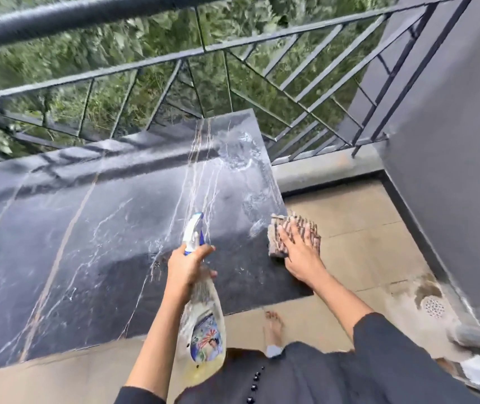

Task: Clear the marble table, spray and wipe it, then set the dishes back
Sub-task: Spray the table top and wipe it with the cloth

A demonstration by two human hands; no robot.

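Possibly risking sliding the brown-and-white striped cloth (278,237) off the 3 o'clock edge of the dark veined marble desk (72,228), wiping so close to it with the right grip (298,255) released and pressing flat. Clenching the left grip (186,266) round the neck of the clear plastic spray bottle (204,316) over the desk's 5 o'clock corner, aiming its nozzle toward 12 o'clock, lying lengthwise from 6 to 12.

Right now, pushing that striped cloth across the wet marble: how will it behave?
Striped cloth looks soft and folded under the flat right hand: likely floppy, may bunch. Marble table shows wet streaks, so it probably glides easily. It overhangs the edge and could slip off.
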